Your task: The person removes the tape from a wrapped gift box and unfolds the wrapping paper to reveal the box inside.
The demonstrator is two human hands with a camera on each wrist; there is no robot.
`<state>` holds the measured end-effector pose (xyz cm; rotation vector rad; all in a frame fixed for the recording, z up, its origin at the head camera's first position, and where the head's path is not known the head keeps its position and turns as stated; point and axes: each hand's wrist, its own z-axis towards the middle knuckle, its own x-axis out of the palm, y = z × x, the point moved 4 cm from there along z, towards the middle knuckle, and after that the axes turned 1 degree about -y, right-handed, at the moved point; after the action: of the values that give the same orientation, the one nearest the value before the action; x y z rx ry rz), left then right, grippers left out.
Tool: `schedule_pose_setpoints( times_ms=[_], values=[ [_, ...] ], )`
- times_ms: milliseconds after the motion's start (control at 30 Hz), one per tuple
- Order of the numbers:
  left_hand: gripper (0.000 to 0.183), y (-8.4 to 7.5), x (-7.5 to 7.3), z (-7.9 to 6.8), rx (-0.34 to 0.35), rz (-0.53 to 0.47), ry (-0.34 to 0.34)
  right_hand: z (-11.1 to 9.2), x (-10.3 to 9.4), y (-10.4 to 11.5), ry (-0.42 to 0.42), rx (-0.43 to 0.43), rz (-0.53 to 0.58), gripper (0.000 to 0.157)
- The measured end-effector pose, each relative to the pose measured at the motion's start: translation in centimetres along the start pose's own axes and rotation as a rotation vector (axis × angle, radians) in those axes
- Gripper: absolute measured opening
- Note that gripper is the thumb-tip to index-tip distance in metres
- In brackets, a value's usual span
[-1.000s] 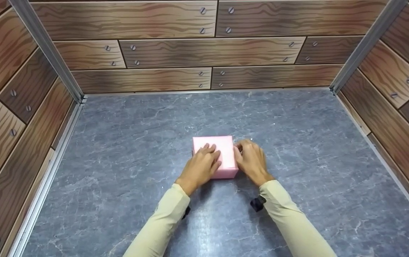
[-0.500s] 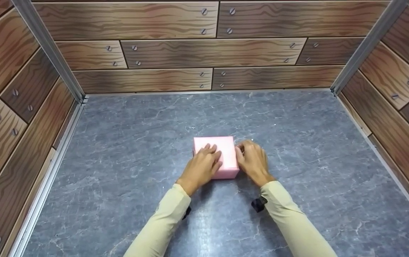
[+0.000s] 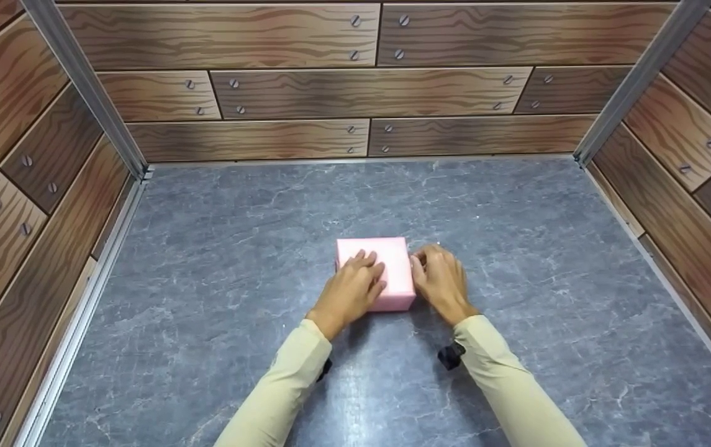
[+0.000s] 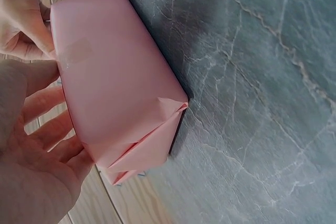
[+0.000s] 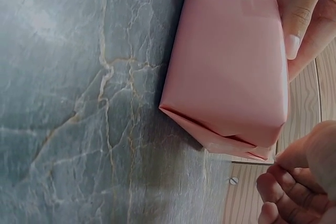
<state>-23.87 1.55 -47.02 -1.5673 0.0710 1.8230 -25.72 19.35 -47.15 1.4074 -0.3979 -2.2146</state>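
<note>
A box in pink wrapping paper (image 3: 395, 270) rests on the grey marbled surface, its front face carrying a strip of clear tape (image 4: 77, 51). My left hand (image 3: 346, 288) lies across the box's top with fingers extended, its thumb (image 5: 293, 45) at the top edge in the right wrist view. At the box's right end, my right hand (image 3: 439, 276) has curled fingers; thumb and forefinger pinch at the tip of a folded paper flap (image 5: 231, 141). What lies between those fingertips is mostly hidden. The left end shows another folded paper flap (image 4: 144, 153), its edges slightly loose.
Wood-patterned panels (image 3: 293, 93) close off the back and both sides, joined by metal corner posts (image 3: 628, 81). The marbled surface (image 3: 237, 236) spreads around the box. A small black device (image 3: 451, 356) sits at the right wrist.
Box and hands stay almost in the same place. The right hand has shifted very slightly to the right, with a tiny shift of the whole view.
</note>
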Motion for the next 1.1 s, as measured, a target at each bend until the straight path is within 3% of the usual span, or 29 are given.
schedule_pose_setpoints(
  times_ms=[833, 1100],
  values=[
    [0.031, 0.00, 0.04, -0.04, 0.031, 0.021, -0.026, -0.17, -0.03, -0.59, -0.003, 0.022, -0.023, 0.010],
    [0.032, 0.11, 0.11, 0.04, 0.023, 0.014, -0.002, -0.21, -0.08, -0.71, -0.025, 0.022, -0.013, 0.008]
  ],
)
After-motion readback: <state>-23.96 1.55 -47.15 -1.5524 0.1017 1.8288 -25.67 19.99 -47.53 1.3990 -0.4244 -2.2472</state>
